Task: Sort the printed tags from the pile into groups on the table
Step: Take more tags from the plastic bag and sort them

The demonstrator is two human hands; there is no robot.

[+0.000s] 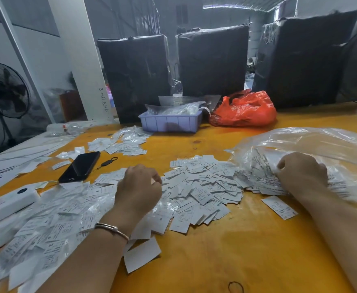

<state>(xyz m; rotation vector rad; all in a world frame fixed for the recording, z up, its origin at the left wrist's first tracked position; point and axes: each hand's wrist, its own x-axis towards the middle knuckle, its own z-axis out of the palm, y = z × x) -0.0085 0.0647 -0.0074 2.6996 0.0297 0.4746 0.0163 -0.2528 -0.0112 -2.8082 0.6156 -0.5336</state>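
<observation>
I see a yellow-orange table [247, 240] running away from me. At its far edge stand three black wrapped bales [213, 60]. A black pedestal fan [4, 89] stands far left by a white wall [46, 56]. Daylight enters through the high roof far back.

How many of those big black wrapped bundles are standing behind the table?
3: left bundle behind the purple tray, middle bundle behind the red bag, right bundle at the far right. Others may be hidden beyond.
</observation>
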